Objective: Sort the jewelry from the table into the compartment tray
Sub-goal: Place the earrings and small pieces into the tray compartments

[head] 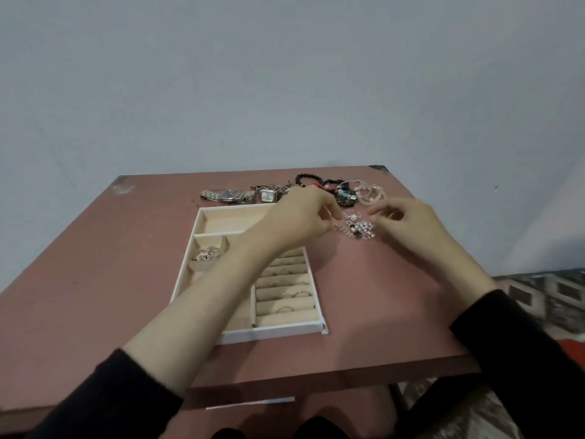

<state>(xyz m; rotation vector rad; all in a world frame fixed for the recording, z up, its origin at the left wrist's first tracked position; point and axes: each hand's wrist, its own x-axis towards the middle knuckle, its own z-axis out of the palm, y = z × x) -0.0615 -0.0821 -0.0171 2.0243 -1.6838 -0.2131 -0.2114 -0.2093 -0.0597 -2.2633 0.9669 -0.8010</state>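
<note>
- reaching over the tray [272, 333], the left hand [300, 220] is curling its fingers [327, 213] at one jewelry pile [359, 230] on the counter [95, 280]; grip unclear.
- the right hand [403, 218] is curling likewise, hold unclear.
- two watches [228, 195] are lying beyond the tray.

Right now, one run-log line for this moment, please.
phase: picking | left hand: at small jewelry pile, grip unclear | right hand: beside pile, blurred | tray: rings in rolls | watches: on table
</note>
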